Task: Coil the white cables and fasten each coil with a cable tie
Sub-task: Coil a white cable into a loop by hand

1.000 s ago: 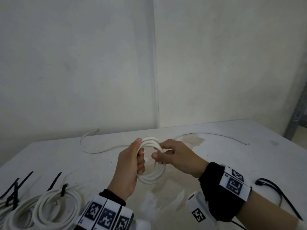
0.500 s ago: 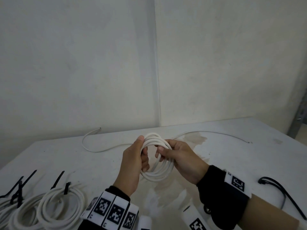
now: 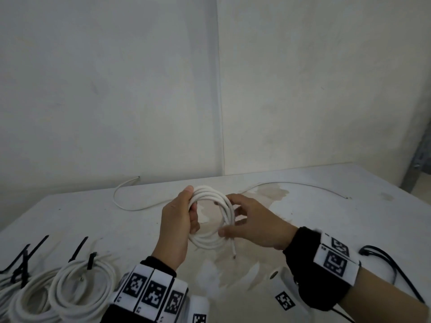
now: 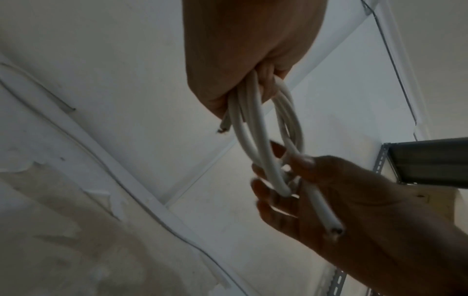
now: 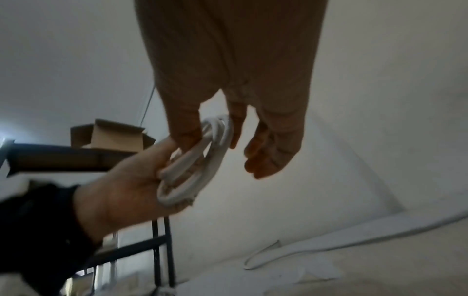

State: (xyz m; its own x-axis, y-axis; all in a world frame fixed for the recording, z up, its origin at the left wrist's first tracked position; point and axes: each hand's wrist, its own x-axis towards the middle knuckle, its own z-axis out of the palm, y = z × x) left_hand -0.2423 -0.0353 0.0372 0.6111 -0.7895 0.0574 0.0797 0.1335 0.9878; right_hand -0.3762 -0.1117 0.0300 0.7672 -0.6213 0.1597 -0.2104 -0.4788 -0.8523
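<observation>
A white cable coil of several loops is held upright above the table. My left hand grips its left side, thumb on top, fingers curled through the loops. My right hand pinches the right side lightly between thumb and index, the other fingers spread loosely. The cable's cut end sticks out below the coil. In the left wrist view the coil hangs from my left hand, and the end lies across my right palm. The right wrist view shows the coil between both hands.
Tied white coils with black ties lie at the front left beside loose black cable ties. Another black cable tie lies at the right. A loose white cable snakes along the table's back. A metal rack holds a cardboard box.
My right hand has slid from the coil's top down its right side and loosened its fingers. The cable's free end now hangs below the coil. My left hand keeps its grip.
</observation>
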